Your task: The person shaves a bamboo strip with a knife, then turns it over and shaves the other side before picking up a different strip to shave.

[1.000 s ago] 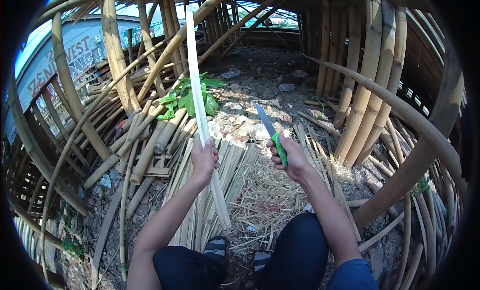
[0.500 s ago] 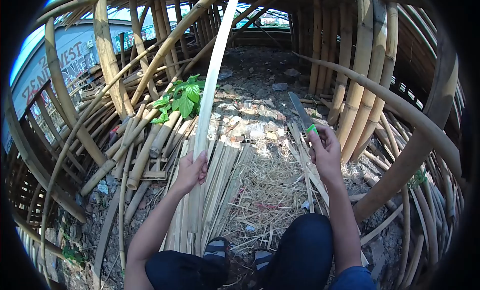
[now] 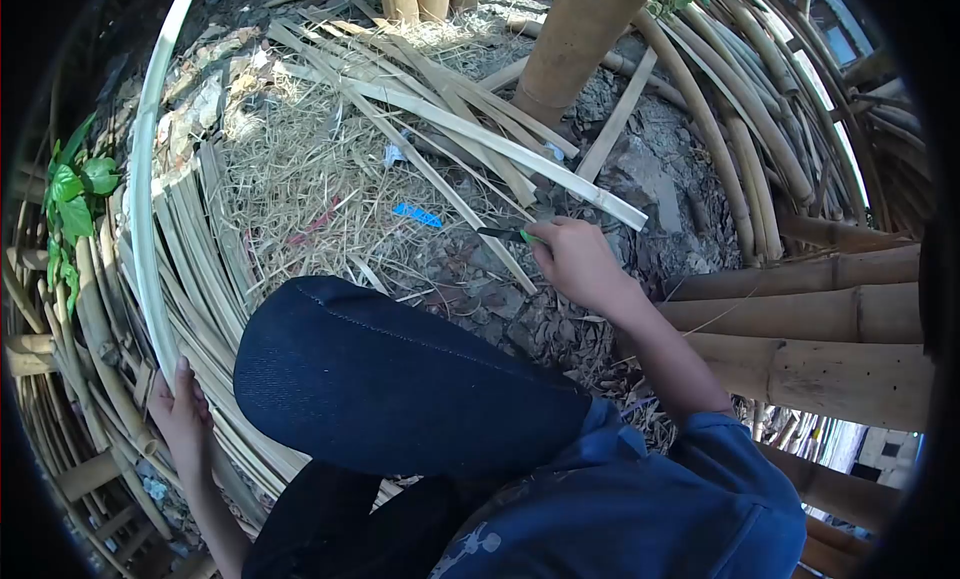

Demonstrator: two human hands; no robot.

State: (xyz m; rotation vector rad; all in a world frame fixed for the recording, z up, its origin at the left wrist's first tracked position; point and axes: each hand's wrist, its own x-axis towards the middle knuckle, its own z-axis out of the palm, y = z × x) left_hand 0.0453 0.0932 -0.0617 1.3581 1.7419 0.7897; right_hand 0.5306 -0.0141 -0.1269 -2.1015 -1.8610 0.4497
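A long pale bamboo strip (image 3: 143, 179) rises from my left hand (image 3: 183, 419), whose fingers are closed round its lower part at the lower left. My right hand (image 3: 578, 263) grips a knife (image 3: 503, 235) by its green handle, with the dark blade pointing left, low over the littered ground. Just beyond the blade, split bamboo strips (image 3: 440, 119) lie crossed in a loose heap. Along the left side, beside the held strip, runs a bundle of cut strips (image 3: 205, 249). My bent knee (image 3: 390, 369) comes between the two hands.
Pale shavings (image 3: 300, 179) cover the ground, with a bright blue scrap (image 3: 418, 215) among them. A thick bamboo post (image 3: 575, 49) stands behind the heap. Bamboo poles (image 3: 810, 359) lie at the right. A leafy green plant (image 3: 75, 189) grows at the left.
The view has swung right and downward. My right hand has lowered the knife towards the ground near the loose strips. My left hand keeps its hold on the long strip.
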